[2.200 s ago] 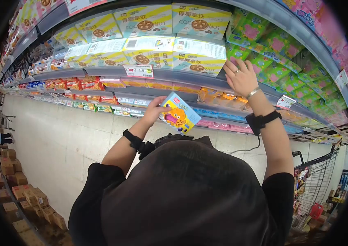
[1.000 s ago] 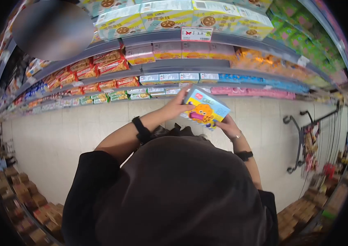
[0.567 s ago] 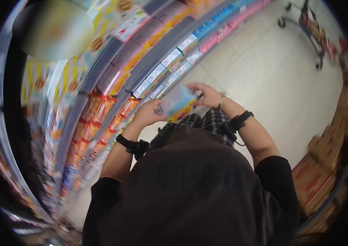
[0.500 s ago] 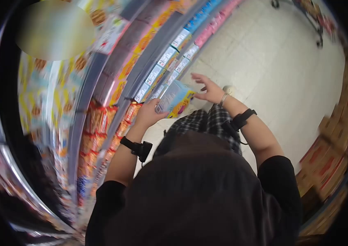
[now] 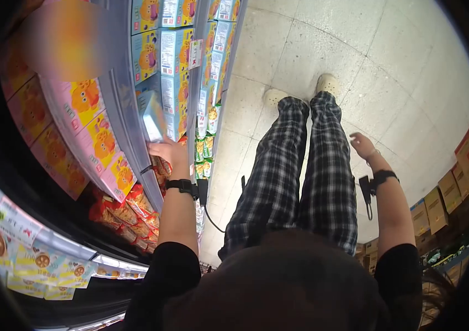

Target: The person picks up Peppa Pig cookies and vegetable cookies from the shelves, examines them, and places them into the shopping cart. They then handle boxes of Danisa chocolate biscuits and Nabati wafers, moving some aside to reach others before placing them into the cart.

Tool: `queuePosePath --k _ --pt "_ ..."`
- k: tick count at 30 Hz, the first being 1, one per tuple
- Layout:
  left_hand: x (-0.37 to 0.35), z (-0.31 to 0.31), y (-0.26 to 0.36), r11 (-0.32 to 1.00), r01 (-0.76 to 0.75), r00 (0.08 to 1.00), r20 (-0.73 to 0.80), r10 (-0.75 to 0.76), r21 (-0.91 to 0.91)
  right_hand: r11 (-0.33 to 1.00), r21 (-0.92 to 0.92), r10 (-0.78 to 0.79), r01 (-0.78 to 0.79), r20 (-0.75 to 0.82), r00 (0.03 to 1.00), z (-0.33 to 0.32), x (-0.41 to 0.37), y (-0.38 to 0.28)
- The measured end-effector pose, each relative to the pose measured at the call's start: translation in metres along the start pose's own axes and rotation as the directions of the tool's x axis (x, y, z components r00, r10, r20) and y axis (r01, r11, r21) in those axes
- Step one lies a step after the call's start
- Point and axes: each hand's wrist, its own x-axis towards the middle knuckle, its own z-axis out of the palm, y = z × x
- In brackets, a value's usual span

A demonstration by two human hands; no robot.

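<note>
My left hand (image 5: 169, 151) reaches into the shelf on the left, its fingers closed on the near end of a light blue box (image 5: 152, 118), which is slightly blurred and tilted. Rows of similar blue boxes (image 5: 175, 52) with orange cartoon figures stand beside and beyond it. Red snack packets (image 5: 161, 170) lie just below the hand. On the other side of my legs, my right hand (image 5: 362, 145) hangs over the floor with nothing in it, its fingers loosely apart.
Pink and yellow boxes (image 5: 102, 140) line another shelf level at the left. A price tag (image 5: 195, 53) sits on the shelf edge. Green packets (image 5: 204, 148) stand near the aisle. Brown cartons (image 5: 449, 190) are stacked at the right, across the tiled floor (image 5: 389, 83).
The view has turned. My left hand has moved the blue box from over the aisle to the shelf. My right hand has moved away from the box, out to the right.
</note>
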Motion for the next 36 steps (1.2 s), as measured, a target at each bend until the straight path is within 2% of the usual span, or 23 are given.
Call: queuePosePath --k 1,4,5,7,8,10,11,14,15,17,20,23,26,27,28,29,30,31,32,33,34,35,36 --pt "0.003 0.0 0.01 0.991 0.133 0.991 0.016 -0.133 -0.023 0.998 0.056 0.005 -0.006 0.005 1.0 0.003 0.0 0.011" --pt "0.018 0.01 0.024 0.97 0.238 0.969 0.056 -0.24 0.047 0.996 0.012 0.092 -0.092 0.02 0.996 0.01 -0.007 0.027" --pt "0.023 0.023 0.013 0.984 0.168 0.986 -0.01 -0.168 0.062 0.995 0.032 0.097 -0.098 0.018 0.995 0.013 -0.007 0.028" --pt "0.038 0.036 -0.001 0.984 0.134 0.991 -0.021 -0.132 0.122 0.992 0.067 0.109 -0.11 0.014 0.994 0.017 -0.008 0.021" --pt "0.042 0.041 -0.006 0.982 0.117 0.993 -0.024 -0.115 0.151 0.981 0.158 0.11 -0.113 0.026 0.994 0.019 -0.008 0.017" --pt "0.048 0.042 0.002 0.963 0.262 0.965 -0.015 -0.261 0.065 0.935 0.334 0.11 -0.12 0.049 0.993 0.023 -0.009 -0.002" --pt "0.051 0.044 0.005 0.945 0.319 0.948 -0.01 -0.319 0.073 0.929 0.344 0.128 -0.139 0.055 0.99 0.022 -0.009 -0.012" --pt "0.059 0.048 0.009 0.866 0.458 0.885 -0.016 -0.465 0.198 0.909 0.402 0.098 -0.105 0.038 0.994 0.026 -0.009 -0.024" --pt "0.06 0.042 0.017 0.852 0.524 0.851 0.05 -0.523 0.005 0.912 0.396 0.102 -0.109 0.041 0.994 0.027 -0.009 -0.026" --pt "0.059 0.026 0.038 0.697 0.622 0.78 0.211 -0.589 -0.357 0.916 0.384 0.107 -0.116 0.046 0.993 0.026 -0.009 -0.03" --pt "0.053 0.041 0.026 0.808 0.456 0.885 0.094 -0.456 -0.373 0.866 0.488 0.103 -0.107 0.036 0.994 0.024 -0.008 -0.023" --pt "0.051 0.054 0.0 0.815 0.456 0.888 0.118 -0.445 -0.358 0.903 0.413 0.146 -0.115 -0.045 0.988 0.007 -0.02 -0.017" --pt "0.042 0.031 0.014 0.797 0.518 0.851 0.276 -0.446 -0.311 0.915 0.391 0.157 -0.101 -0.116 0.981 -0.023 -0.048 -0.005" --pt "0.034 0.013 0.028 0.894 0.424 0.88 0.299 -0.368 -0.148 0.908 0.409 0.17 -0.093 -0.157 0.973 -0.036 -0.061 0.0" --pt "0.03 0.003 0.028 0.914 0.382 0.85 0.441 -0.289 -0.135 0.923 0.378 0.164 -0.079 -0.2 0.966 -0.05 -0.074 0.009" --pt "0.023 0.004 0.018 0.934 0.331 0.798 0.569 -0.199 -0.137 0.936 0.346 0.155 -0.063 -0.247 0.956 -0.064 -0.086 0.022" --pt "0.017 0.032 -0.011 0.809 0.566 0.573 0.781 -0.249 -0.158 0.949 0.313 0.144 -0.043 -0.305 0.942 -0.079 -0.101 0.028" --pt "0.014 0.016 0.002 0.863 0.456 0.475 0.88 -0.029 -0.218 0.968 0.243 0.133 -0.053 -0.327 0.936 -0.099 -0.117 0.031" --pt "0.025 -0.019 0.045 0.873 0.455 0.165 0.98 0.11 -0.174 0.983 0.174 0.123 -0.062 -0.363 0.924 -0.12 -0.131 0.033" --pt "0.023 -0.027 0.06 0.91 0.302 0.181 0.954 0.239 -0.285 0.988 0.14 0.119 -0.069 -0.392 0.912 -0.135 -0.137 0.036" --pt "0.029 -0.054 0.089 0.929 -0.107 0.256 0.893 0.371 -0.355 0.991 0.108 0.123 -0.085 -0.422 0.898 -0.154 -0.143 0.039" --pt "0.035 -0.066 0.115 0.892 -0.225 0.283 0.85 0.444 -0.391 0.995 0.045 0.103 -0.092 -0.426 0.899 -0.177 -0.154 0.024" --pt "0.041 -0.065 0.135 0.796 -0.39 0.247 0.781 0.574 -0.462 0.994 -0.018 0.087 -0.105 -0.429 0.899 -0.2 -0.166 0.001"
